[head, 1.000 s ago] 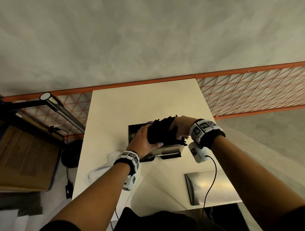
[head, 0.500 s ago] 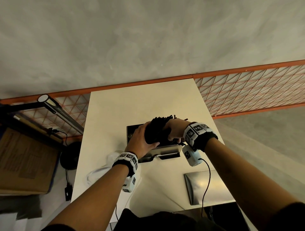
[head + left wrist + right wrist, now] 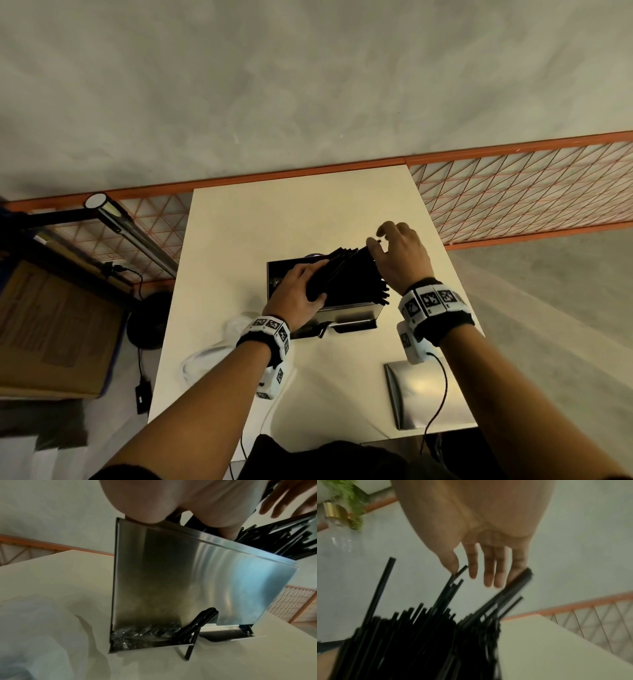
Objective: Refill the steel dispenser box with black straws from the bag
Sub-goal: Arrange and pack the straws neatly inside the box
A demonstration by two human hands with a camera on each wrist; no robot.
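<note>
The steel dispenser box (image 3: 346, 310) stands open-topped in the middle of the white table (image 3: 294, 212). A thick bundle of black straws (image 3: 352, 274) lies slanted across its top, the ends fanned out. My left hand (image 3: 312, 286) grips the bundle's near-left end, thumb underneath. My right hand (image 3: 378, 240) is at the far ends, its straight fingers (image 3: 489, 573) only touching the straw tips (image 3: 458, 572). In the left wrist view a few straws (image 3: 193, 626) poke out of the box's lower front slot (image 3: 223, 631).
The steel lid (image 3: 428, 394) lies flat at the table's front right corner. A crumpled clear bag (image 3: 212, 349) hangs over the left edge. An orange mesh railing (image 3: 513, 195) runs behind the table. A cardboard box (image 3: 51, 329) sits on the floor at left.
My right hand has let go of the bundle's middle and moved to the straws' far ends. The bundle now lies more slanted and fanned over the box. The left hand keeps its grip.
</note>
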